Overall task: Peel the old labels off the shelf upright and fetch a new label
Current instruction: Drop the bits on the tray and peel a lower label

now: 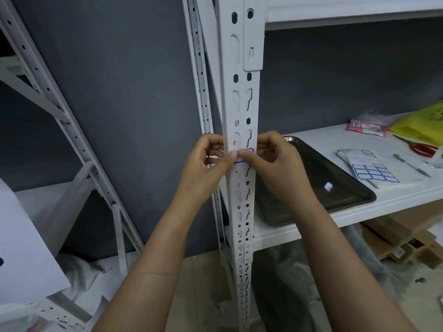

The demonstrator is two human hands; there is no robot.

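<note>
A white perforated shelf upright (242, 97) runs down the middle of the view. A small white label with a blue border (247, 151) is stuck on it at hand height, mostly hidden by my thumbs. My left hand (206, 161) wraps the upright's left edge, its thumb pressed on the label. From the right, my right hand (275, 159) has its thumb tip on the same label. A sheet of new blue-bordered labels (374, 172) lies on the white shelf board (359, 212) to the right.
A dark metal tray (299, 212) holding a crumpled white scrap (328, 186) sits beside the upright. Red scissors (423, 148), a pen (411, 165), a pink packet (366, 127) and a yellow bag (422, 124) lie farther right. Another white rack (60, 111) stands left.
</note>
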